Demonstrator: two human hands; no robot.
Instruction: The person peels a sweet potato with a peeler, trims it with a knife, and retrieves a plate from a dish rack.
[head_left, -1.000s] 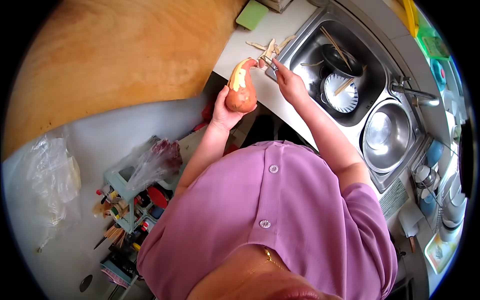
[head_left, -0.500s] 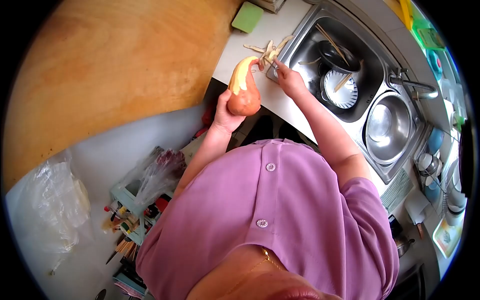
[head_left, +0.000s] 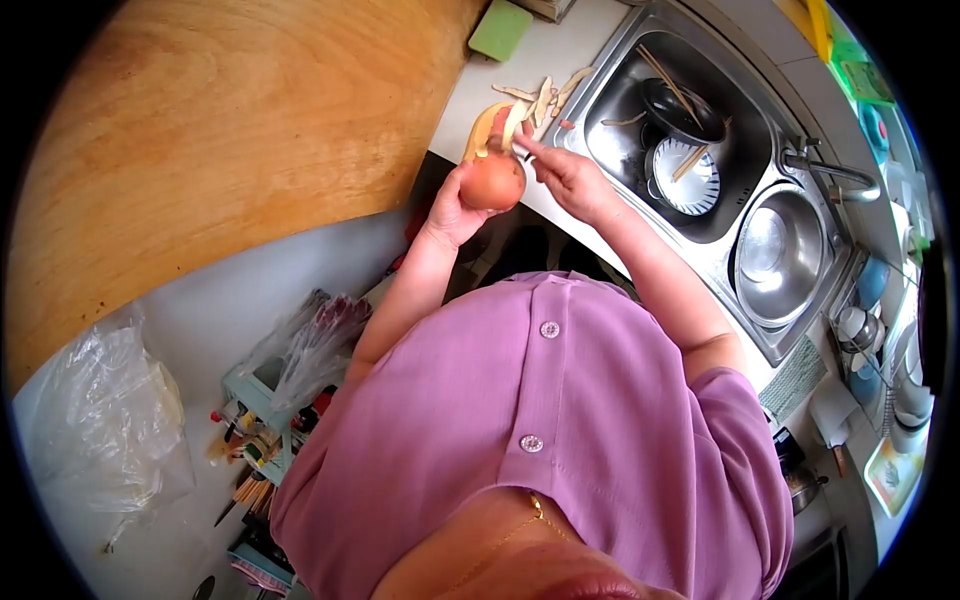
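My left hand [head_left: 457, 212] is wrapped round the lower side of an orange butternut squash [head_left: 495, 184], held tilted above the counter edge. Its neck shows a pale yellow peeled band, while the round end keeps its skin. Against the neck, my right hand [head_left: 572, 180] is closed on a peeler [head_left: 523, 152], mostly hidden by the fingers. A pale strip of peel [head_left: 513, 126] stands up from the squash at the blade. Beyond it, several peel strips [head_left: 545, 100] lie on the counter beside the sink.
The steel sink [head_left: 610, 75] at the right holds a black bowl [head_left: 672, 108], a striped white bowl [head_left: 690, 180] and chopsticks. A metal basin [head_left: 778, 250] sits in the smaller bowl. A green sponge-like block [head_left: 500, 30] lies behind; a wooden panel [head_left: 250, 120] fills the left.
My right hand has come from the peels by the sink to the squash neck. The squash has turned, its round end now facing me, and a strip of peel is lifting.
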